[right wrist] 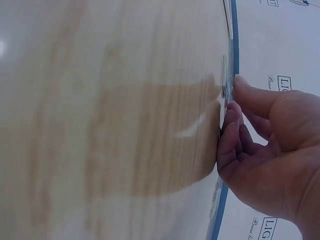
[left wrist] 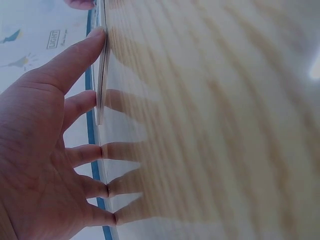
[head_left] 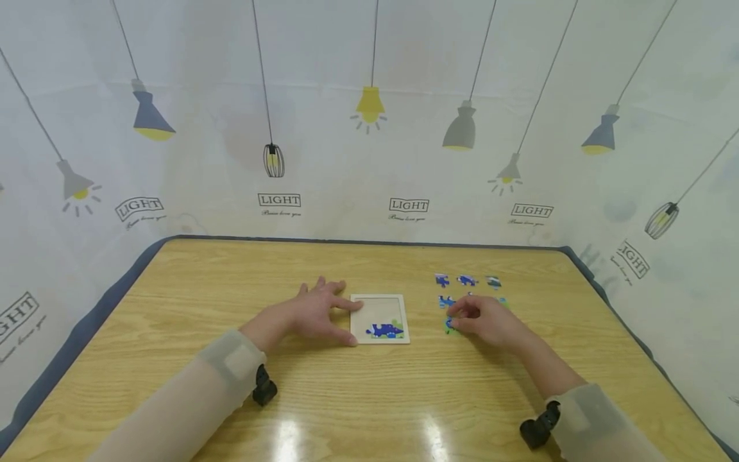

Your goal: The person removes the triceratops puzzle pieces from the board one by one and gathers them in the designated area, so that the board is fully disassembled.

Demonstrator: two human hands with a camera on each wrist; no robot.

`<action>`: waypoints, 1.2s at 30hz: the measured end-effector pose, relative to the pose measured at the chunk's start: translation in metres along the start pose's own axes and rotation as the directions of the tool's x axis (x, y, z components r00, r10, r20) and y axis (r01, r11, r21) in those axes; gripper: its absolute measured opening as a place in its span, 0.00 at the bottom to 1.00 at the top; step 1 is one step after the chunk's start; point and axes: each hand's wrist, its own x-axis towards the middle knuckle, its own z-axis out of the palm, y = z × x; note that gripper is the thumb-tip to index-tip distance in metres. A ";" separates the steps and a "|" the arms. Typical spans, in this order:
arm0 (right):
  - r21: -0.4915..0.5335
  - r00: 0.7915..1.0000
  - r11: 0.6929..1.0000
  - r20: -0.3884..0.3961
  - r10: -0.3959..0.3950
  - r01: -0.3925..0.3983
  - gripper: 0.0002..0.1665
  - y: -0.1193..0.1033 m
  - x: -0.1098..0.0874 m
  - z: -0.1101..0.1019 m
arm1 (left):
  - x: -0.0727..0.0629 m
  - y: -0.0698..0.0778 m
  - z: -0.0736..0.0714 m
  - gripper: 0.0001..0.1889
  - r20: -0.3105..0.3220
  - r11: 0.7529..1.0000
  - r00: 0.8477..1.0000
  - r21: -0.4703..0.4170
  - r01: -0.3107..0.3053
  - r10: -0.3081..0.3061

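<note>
A square puzzle tray [head_left: 378,308] with a pale rim lies on the table, joined blue and green pieces [head_left: 385,330] filling its lower part. My left hand [head_left: 317,312] spreads at the tray's left side. Its thumb and index finger touch the rim, and the other fingertips rest on the table. To the right of the tray, my right hand [head_left: 487,321] pinches a blue-green puzzle piece [head_left: 449,326] between thumb and curled fingers, low at the tabletop. In the right wrist view the piece [right wrist: 229,91] shows only edge-on, partly hidden by the fingertips.
Loose puzzle pieces lie beyond the right hand: one blue piece [head_left: 441,280], a second [head_left: 467,280], and a darker one [head_left: 493,281]. Nearer ones are partly covered by that hand. The wooden table [head_left: 323,404] ends at a printed cloth backdrop [head_left: 340,218].
</note>
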 end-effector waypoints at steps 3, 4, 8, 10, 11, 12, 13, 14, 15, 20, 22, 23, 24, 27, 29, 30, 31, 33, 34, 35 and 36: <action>0.022 1.000 1.000 -0.012 0.017 -0.017 0.15 0.000 0.001 -0.002 | 0.001 0.000 0.000 0.43 0.001 1.000 1.000 0.002 0.000 0.000; 0.029 1.000 0.999 -0.017 0.025 -0.024 0.16 -0.001 0.002 -0.002 | 0.001 -0.001 0.000 0.43 0.000 1.000 1.000 0.001 0.000 0.000; 0.020 0.999 1.000 -0.045 0.024 -0.023 0.16 -0.014 0.005 0.000 | 0.001 -0.001 0.001 0.43 -0.002 1.000 1.000 0.001 -0.002 0.002; 0.019 0.999 1.000 -0.045 0.002 -0.001 0.16 -0.022 0.007 0.004 | 0.001 -0.001 0.001 0.43 -0.003 1.000 1.000 0.002 -0.003 0.003; 0.020 0.999 1.000 -0.039 -0.012 0.013 0.16 -0.027 0.008 0.006 | 0.001 -0.001 0.001 0.43 -0.003 1.000 1.000 0.002 -0.003 0.003; 0.030 0.999 0.999 -0.031 -0.025 0.026 0.16 -0.032 0.009 0.008 | 0.001 -0.001 0.001 0.43 -0.002 1.000 1.000 0.002 -0.002 0.002; 0.041 0.999 0.999 -0.022 -0.031 0.032 0.16 -0.037 0.011 0.011 | 0.001 -0.001 0.001 0.43 -0.002 1.000 1.000 0.003 -0.003 0.003; 0.056 0.999 0.998 -0.012 -0.036 0.036 0.15 -0.042 0.013 0.015 | 0.001 -0.001 0.001 0.43 -0.003 1.000 1.000 0.004 -0.003 0.003; 0.066 0.999 0.997 -0.002 -0.037 0.037 0.15 -0.046 0.014 0.018 | 0.001 -0.001 0.001 0.43 -0.004 1.000 1.000 0.004 -0.004 0.004; 0.099 0.998 0.994 0.043 -0.044 0.039 0.13 -0.065 0.023 0.038 | 0.001 -0.001 0.001 0.43 -0.002 1.000 1.000 0.004 -0.004 0.004; 0.107 0.996 0.993 0.069 -0.049 0.041 0.13 -0.071 0.026 0.045 | 0.000 0.000 0.001 0.42 0.002 1.000 1.000 0.001 0.000 0.000; 0.112 0.995 0.993 0.083 -0.052 0.043 0.13 -0.074 0.028 0.049 | 0.000 0.000 0.001 0.42 0.004 1.000 1.000 0.000 0.003 -0.003; 0.112 0.995 0.993 0.092 -0.046 0.036 0.13 -0.076 0.029 0.052 | 0.001 0.000 0.001 0.42 0.007 1.000 1.000 -0.001 0.006 -0.006; 0.102 0.992 0.994 0.114 -0.046 0.034 0.13 -0.081 0.032 0.060 | 0.000 0.000 0.001 0.42 0.008 1.000 1.000 -0.007 0.006 -0.006; 0.085 0.993 0.996 0.115 -0.036 0.026 0.13 -0.083 0.034 0.065 | 0.000 0.000 0.001 0.42 0.008 1.000 1.000 -0.008 0.007 -0.007; 0.073 0.993 0.997 0.114 -0.029 0.021 0.13 -0.084 0.034 0.067 | 0.000 0.000 0.001 0.42 0.007 1.000 1.000 -0.007 0.006 -0.006; 0.061 0.993 0.998 0.111 -0.025 0.018 0.13 -0.085 0.035 0.068 | 0.000 0.000 0.001 0.42 0.005 1.000 1.000 -0.007 0.003 -0.003; 0.030 0.994 0.999 0.107 -0.018 0.015 0.13 -0.087 0.034 0.070 | 0.000 0.000 0.001 0.42 0.003 1.000 1.000 -0.005 0.002 -0.002; 0.016 0.994 1.000 0.106 -0.015 0.014 0.13 -0.089 0.034 0.070 | 0.000 0.000 0.001 0.42 0.002 1.000 1.000 -0.003 0.002 -0.002; 0.003 0.994 1.000 0.104 -0.015 0.015 0.13 -0.090 0.034 0.071 | 0.000 0.000 0.001 0.42 -0.001 1.000 1.000 -0.002 0.000 0.000; -0.011 0.995 1.000 0.102 -0.015 0.016 0.13 -0.091 0.034 0.071 | 0.000 0.000 0.001 0.42 -0.002 1.000 1.000 0.000 -0.001 0.001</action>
